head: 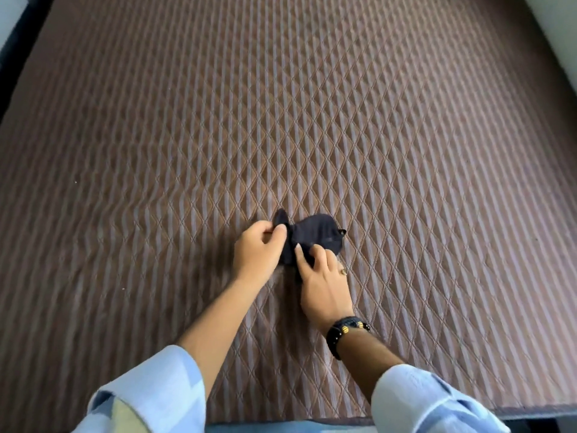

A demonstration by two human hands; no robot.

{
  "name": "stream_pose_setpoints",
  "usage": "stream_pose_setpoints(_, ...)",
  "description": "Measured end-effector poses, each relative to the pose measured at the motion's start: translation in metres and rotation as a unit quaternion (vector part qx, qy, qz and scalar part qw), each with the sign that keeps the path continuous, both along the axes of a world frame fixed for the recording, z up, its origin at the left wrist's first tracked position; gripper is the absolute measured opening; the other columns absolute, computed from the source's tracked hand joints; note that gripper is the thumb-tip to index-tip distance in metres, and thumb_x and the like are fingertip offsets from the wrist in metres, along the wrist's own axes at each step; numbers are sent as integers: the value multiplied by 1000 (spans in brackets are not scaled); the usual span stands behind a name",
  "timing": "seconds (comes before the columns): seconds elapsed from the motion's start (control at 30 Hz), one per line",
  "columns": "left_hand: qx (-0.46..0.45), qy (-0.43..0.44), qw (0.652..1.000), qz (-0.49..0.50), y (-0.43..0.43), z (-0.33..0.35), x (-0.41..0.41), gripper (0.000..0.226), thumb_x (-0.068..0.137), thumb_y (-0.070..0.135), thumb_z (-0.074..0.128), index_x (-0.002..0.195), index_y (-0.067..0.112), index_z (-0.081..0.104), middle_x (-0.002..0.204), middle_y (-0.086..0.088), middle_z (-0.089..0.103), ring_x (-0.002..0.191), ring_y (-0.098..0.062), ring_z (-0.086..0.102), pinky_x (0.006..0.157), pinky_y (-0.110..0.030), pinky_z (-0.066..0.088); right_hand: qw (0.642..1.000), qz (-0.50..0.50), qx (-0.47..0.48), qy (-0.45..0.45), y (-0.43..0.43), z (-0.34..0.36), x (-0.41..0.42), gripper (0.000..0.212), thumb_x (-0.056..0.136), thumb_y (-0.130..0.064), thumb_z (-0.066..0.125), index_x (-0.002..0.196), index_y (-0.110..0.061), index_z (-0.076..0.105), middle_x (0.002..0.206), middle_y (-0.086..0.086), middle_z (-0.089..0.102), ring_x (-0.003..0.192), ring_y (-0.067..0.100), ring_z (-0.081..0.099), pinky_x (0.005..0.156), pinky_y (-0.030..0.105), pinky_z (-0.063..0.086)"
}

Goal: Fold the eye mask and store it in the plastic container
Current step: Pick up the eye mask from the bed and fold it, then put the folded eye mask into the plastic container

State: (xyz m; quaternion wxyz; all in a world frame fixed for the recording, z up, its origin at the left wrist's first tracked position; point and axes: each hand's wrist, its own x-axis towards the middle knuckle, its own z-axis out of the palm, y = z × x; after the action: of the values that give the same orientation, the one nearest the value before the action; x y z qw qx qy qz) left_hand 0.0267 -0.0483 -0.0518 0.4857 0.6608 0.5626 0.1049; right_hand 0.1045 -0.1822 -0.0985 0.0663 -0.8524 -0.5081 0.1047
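A dark navy eye mask (315, 234) lies on the quilted brown mattress (312, 104), near its front middle. My left hand (257, 254) pinches the mask's left end between thumb and fingers and lifts it a little off the surface. My right hand (323, 282) presses its fingertips onto the mask's near edge, holding it down. A small strap loop shows at the mask's right end. No plastic container is in view.
The mattress fills almost the whole view, with its front edge at the bottom and a dark gap along the left side. A pale wall shows at the top corners. A dark beaded bracelet sits on my right wrist.
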Motion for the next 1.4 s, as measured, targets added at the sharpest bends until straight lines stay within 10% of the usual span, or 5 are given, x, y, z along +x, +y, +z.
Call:
stream_pose_setpoints(0.3,74,79,979,-172,-30,1,34,30,99,42,50,116,40,74,136,8,59,129,-25,49,108,-41,45,758,-461,313,340,-26,6,47,26,102,-20,42,122,-17,60,120,8,65,114,29,64,104,49,51)
stream_pose_setpoints(0.47,-13,130,990,-45,-38,-18,26,52,91,49,69,135,23,56,133,2,65,117,-25,66,84,-32,49,782,-396,154,457,3,29,77,58,79,-73,59,114,-27,60,107,-9,70,102,17,69,91,47,60)
stream_pose_setpoints(0.8,-399,-197,892,81,-65,18,54,37,105,16,53,142,20,50,137,-16,61,115,-34,67,97,-50,57,694,-395,168,578,-44,74,77,16,96,-12,62,106,-3,55,99,16,70,81,34,67,81,54,58)
stream_pose_setpoints(0.97,-243,-138,938,-206,-121,112,96,24,106,12,48,122,24,62,129,-13,68,113,-27,70,90,-45,63,679,-402,212,576,-135,174,82,46,96,-40,67,133,-17,54,130,5,67,117,25,68,95,46,55)
stream_pose_setpoints(1.4,-313,-137,703,-624,-421,412,104,14,102,15,63,113,12,71,95,0,78,83,-9,75,71,-21,60,622,-604,442,230,-464,481,-33,12,96,-9,67,100,2,70,91,13,66,85,22,59,70,34,48)
